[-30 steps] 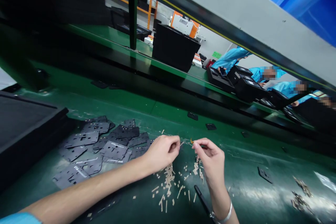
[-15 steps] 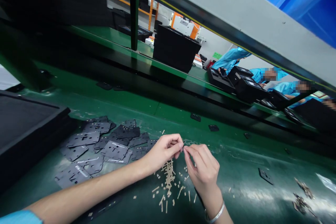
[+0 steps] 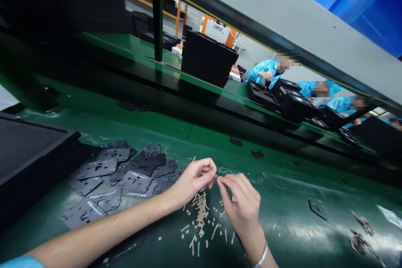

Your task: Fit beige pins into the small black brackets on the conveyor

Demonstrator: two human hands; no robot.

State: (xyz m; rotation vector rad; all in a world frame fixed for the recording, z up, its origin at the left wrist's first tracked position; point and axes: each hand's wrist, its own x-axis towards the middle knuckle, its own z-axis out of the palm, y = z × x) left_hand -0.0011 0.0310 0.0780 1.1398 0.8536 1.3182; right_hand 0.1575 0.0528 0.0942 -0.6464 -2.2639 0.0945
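Observation:
My left hand [image 3: 194, 179] and my right hand [image 3: 240, 204] meet fingertip to fingertip just above the green work surface [image 3: 282, 217]. Both are closed in a pinch on a tiny piece between them, too small to make out. Right below the hands lies a scatter of small tan strips [image 3: 201, 220]. To the left of my left hand spreads a pile of thin dark grey cut-out sheets [image 3: 122, 176]. A bracelet sits on my right wrist.
A black tray [image 3: 28, 150] stands at the left edge. Small dark parts [image 3: 315, 208] and scraps [image 3: 361, 234] lie to the right. Behind runs a green conveyor shelf with black boxes [image 3: 209, 60]; people in blue coats work at the far right.
My right hand has moved left and down until its fingertips met those of my left hand. The left hand has barely shifted.

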